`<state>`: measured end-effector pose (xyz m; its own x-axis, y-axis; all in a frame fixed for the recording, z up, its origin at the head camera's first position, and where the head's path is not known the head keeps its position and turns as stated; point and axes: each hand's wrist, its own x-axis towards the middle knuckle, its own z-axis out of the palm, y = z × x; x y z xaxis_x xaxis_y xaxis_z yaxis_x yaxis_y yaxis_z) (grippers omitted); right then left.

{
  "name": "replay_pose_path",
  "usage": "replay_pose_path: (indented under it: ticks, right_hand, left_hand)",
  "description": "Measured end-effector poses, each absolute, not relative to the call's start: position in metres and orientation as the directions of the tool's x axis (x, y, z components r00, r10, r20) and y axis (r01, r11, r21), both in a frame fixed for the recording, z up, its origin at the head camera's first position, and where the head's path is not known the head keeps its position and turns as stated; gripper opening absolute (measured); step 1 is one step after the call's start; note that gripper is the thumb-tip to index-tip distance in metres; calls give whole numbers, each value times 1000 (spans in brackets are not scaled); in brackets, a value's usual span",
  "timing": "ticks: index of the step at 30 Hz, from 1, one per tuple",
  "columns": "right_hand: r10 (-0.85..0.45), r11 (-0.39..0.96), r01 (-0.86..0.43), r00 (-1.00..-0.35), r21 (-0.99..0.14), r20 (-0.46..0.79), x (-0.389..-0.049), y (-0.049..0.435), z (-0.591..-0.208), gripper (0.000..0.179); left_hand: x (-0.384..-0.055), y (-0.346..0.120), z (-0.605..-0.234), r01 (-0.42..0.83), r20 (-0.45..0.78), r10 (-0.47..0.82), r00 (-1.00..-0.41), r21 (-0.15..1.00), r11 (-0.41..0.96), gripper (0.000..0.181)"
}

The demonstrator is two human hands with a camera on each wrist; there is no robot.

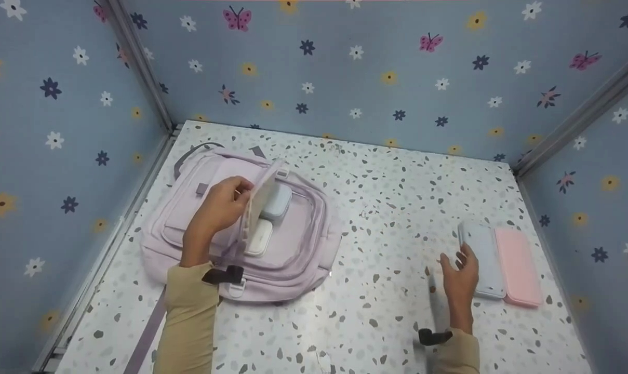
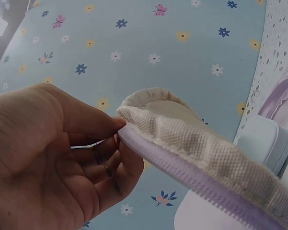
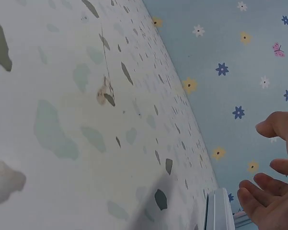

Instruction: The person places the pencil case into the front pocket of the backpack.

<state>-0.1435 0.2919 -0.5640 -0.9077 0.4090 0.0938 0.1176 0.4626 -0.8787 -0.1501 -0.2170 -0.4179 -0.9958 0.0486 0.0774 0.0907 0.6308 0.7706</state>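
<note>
A lilac backpack [image 1: 288, 280] lies on the table with its front compartment unzipped. My left hand [image 1: 223, 202] pinches the zippered edge of its flap [image 2: 182, 165] between thumb and fingers, holding it raised. Inside the compartment sit a pale blue case [image 1: 277, 202] and a white case [image 1: 259, 239], partly covered by the flap. At the right, my right hand [image 1: 460, 272] hovers by the left side of a flat light grey-blue case [image 1: 484, 259], fingers loosely bent and holding nothing. Against that case lies a pink case [image 1: 520, 267].
The white speckled tabletop [image 1: 386, 208] stretches between backpack and cases. Flower-patterned panels [image 1: 345, 67] wall the table at the back and both sides. A purple strap [image 1: 146, 332] trails from the backpack toward the front edge.
</note>
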Motion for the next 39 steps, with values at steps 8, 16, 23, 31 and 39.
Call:
replay_pose_path:
  ticks: [8,16,23,31,39]
  right_hand:
    - [441,452,164,-895,-877,60,-138,306,-565,66]
    - [470,467,181,-880,-866,70,-134,319,-566,65]
    - [490,450,218,-871,-866,36,-130,327,-567,66]
    - [508,470,205,-859,-859,73,-129,337,-568,65]
    - [556,474,300,-831,-828,18,-128,350,-570,69]
  left_hand:
    - [-150,-217,-416,94,74,58,-996,763,640,22]
    - [-150,-217,-416,96,76,59,-995,757,647,22]
    - [-149,-216,-416,87,72,51,-996,759,646,22]
    - [-149,-217,-416,94,81,50,-995,756,648,22]
    - [-149,-217,-415,99,79,60,-995,761,641,23]
